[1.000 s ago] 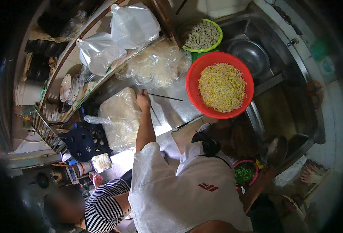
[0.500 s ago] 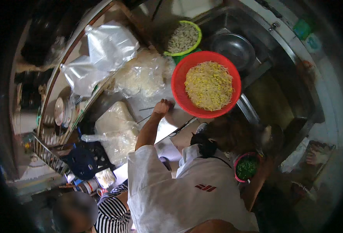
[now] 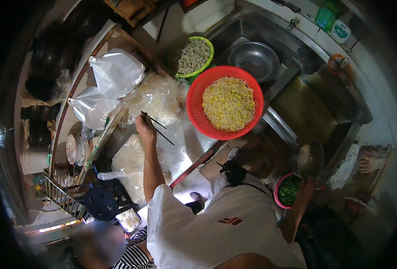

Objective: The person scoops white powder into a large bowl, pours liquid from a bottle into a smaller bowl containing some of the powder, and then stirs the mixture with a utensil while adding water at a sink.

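My left hand (image 3: 146,128) is closed on a pair of dark chopsticks (image 3: 161,133) above the metal worktop (image 3: 187,143). Their ends slant down to the right. At the lower right, my right hand (image 3: 307,184) is closed at the lower edge of a round metal scoop-like pan (image 3: 310,159); its handle is mostly hidden. That pan is beside a pink-rimmed bowl of chopped greens (image 3: 290,191). A red basin (image 3: 194,104) of bean sprouts (image 3: 229,103) rests between the worktop and the sink.
Behind the basin stands a yellow-green basket (image 3: 211,56) of pale pieces. A metal bowl (image 3: 254,60) sits in the sink (image 3: 315,112). Plastic bags (image 3: 160,96) cover the worktop's far left. A person in a striped top (image 3: 135,251) is at the lower left.
My left hand has moved left and lifted the chopsticks that lay on the worktop. The pan shows more plainly by my right hand, which has shifted slightly. The whole view has swung a little.
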The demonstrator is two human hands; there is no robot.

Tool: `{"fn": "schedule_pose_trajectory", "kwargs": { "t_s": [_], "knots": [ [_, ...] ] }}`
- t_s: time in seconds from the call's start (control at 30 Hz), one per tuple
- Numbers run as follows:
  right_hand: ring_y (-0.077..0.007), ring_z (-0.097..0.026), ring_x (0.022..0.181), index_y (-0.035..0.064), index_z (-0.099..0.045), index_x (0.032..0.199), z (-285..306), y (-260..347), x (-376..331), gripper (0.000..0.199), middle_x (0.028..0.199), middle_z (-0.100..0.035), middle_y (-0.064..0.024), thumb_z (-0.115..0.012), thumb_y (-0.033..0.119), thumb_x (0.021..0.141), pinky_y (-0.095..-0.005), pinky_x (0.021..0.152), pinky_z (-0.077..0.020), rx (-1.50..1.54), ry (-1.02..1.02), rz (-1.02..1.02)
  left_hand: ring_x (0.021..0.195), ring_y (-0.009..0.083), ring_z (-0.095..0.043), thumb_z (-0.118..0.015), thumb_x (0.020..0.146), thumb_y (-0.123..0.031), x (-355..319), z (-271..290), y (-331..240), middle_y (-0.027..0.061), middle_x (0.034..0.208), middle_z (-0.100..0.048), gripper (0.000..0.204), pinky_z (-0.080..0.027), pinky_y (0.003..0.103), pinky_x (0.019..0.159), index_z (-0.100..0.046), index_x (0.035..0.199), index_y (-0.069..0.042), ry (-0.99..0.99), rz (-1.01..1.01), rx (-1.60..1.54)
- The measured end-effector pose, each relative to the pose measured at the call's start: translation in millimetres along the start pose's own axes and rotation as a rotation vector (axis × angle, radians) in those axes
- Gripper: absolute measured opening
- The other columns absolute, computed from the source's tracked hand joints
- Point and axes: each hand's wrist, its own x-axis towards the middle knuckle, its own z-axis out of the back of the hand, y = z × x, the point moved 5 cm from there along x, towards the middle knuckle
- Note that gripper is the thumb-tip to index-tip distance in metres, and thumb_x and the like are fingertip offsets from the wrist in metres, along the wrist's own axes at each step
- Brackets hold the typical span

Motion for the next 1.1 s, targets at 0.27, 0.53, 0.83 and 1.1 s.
{"fn": "schedule_pose_trajectory", "kwargs": {
  "t_s": [0.27, 0.53, 0.83, 1.1],
  "knots": [
    [-0.0103, -0.042, 0.074, 0.0108, -0.053, 0.091, 6.9, 6.5, 7.4, 0.014, 0.091, -0.048, -0.0007, -0.059, 0.009, 0.078, -0.025, 0.057, -0.0343, -0.269, 0.104, 0.061, 0.074, 0.0322, -0.055, -0.058, 0.085, -0.009, -56.9, 3.7, -14.9, 0.0184, 0.082, -0.058, 0.011, -0.044, 0.038, 0.069, -0.055, 0.09, 0.001, 0.003, 0.144, 0.02],
    [-0.0134, -0.045, 0.075, 0.008, -0.054, 0.091, 34.8, -3.4, 19.0, 0.016, 0.082, -0.049, -0.0012, -0.061, 0.012, 0.077, -0.0271, 0.059, -0.0385, -0.282, 0.024, 0.127, 0.074, 0.0315, -0.056, -0.057, 0.085, -0.009, -107.3, -27.3, -13.4, 0.0178, 0.082, -0.055, 0.01, -0.045, 0.039, 0.068, -0.053, 0.087, 0.0, 0.141, 0.137, -0.032],
    [-0.0344, -0.052, 0.106, 0.0033, -0.058, 0.105, 21.1, 23.5, -13.2, 0.031, 0.112, -0.056, -0.0168, -0.06, 0.014, 0.076, -0.0457, 0.091, -0.0416, -1.414, 0.198, 0.883, 0.059, 0.0155, -0.054, -0.049, 0.087, -0.01, -105.2, -4.2, 20.6, 0.0066, 0.07, -0.057, 0.011, -0.046, 0.03, 0.053, -0.057, 0.085, -0.003, 0.126, 0.423, -0.307],
    [-0.0336, -0.054, 0.095, 0.0074, -0.06, 0.103, 55.3, 23.5, -1.9, 0.032, 0.102, -0.057, -0.0167, -0.066, 0.012, 0.072, -0.0425, 0.08, -0.0468, -1.509, -0.072, 0.858, 0.068, 0.0173, -0.059, -0.046, 0.096, -0.028, -36.7, 28.0, -161.2, 0.0118, 0.078, -0.061, 0.03, -0.047, 0.03, 0.068, -0.053, 0.092, 0.002, 0.046, 0.15, -0.354]
  ]
}}
